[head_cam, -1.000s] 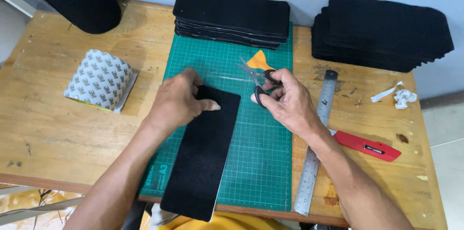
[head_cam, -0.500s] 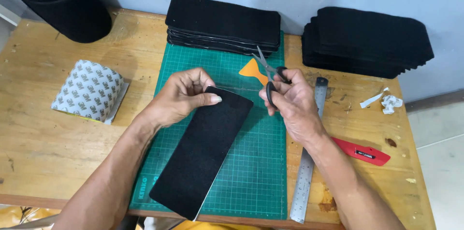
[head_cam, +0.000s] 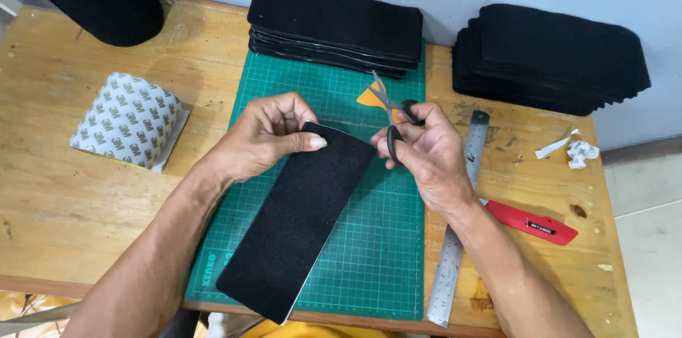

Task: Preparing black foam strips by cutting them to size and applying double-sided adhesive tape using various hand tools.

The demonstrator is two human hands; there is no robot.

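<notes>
Now the long black felt strip (head_cam: 298, 217) sits differently than it did a second ago: then it lay flat and nearly square to the green cutting mat (head_cam: 383, 253) under the left hand (head_cam: 259, 140), and since then its far end has been lifted and swung toward the scissors. That suggests the work has passed from laying the piece out to trimming its end. The left hand pinches the strip's far left corner between thumb and fingers, a closed grip on the felt. The right hand (head_cam: 426, 152) is closed on the black-handled scissors (head_cam: 392, 114), whose blades stand slightly parted just beyond the strip's far edge. The strip's long axis runs diagonally over the mat, far end pointing toward the scissors, near end overhanging the mat's front edge at the table (head_cam: 64, 203) rim.
</notes>
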